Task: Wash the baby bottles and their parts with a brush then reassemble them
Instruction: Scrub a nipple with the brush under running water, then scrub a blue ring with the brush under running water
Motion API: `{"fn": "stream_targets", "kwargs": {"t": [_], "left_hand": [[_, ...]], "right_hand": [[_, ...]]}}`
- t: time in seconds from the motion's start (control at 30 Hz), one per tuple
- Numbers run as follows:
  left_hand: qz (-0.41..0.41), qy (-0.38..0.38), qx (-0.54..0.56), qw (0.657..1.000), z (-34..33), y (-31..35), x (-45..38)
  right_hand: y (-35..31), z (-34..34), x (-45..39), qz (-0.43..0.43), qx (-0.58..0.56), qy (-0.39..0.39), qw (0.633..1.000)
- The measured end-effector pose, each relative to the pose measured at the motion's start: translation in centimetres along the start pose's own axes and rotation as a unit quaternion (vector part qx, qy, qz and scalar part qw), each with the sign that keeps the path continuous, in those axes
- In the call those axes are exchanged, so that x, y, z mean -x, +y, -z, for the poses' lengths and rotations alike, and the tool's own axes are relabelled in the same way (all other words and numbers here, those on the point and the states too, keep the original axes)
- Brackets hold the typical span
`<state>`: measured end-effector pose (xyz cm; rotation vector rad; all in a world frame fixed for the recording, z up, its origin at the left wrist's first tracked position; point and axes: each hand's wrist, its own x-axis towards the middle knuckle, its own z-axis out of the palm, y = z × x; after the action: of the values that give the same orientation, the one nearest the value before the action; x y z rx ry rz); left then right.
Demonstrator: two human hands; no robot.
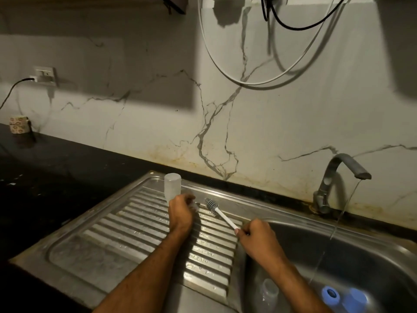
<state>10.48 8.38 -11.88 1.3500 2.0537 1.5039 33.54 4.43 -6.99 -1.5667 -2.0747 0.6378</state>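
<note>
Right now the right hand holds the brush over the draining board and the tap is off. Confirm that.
Not quite. The head view shows the tap running, a thin stream falling into the sink. The right hand does hold the brush over the draining board.

Nothing here I can read — no words, brand marks or numbers on anything before me.
</note>
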Motion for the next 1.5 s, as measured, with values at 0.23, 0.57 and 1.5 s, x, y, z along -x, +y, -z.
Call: {"fn": "stream_targets", "kwargs": {"t": [0.23,0.57,1.5], "left_hand": [[0.009,-0.011,0.011,1.0,0.3,0.3,0.0],[0.022,-0.003,0.017,1.0,1.3,1.5,0.8],[-0.051,-0.121,0.037,0.991,-15.0,12.2,13.9]], "right_hand": [[0.4,0.6,0.2,0.004,0.015,0.003,1.0],[0.2,1.9,1.5,-0.004,0.012,0.012,1.0],[13.2,14.5,10.8,-0.196,0.056,0.09,0.975]]}}
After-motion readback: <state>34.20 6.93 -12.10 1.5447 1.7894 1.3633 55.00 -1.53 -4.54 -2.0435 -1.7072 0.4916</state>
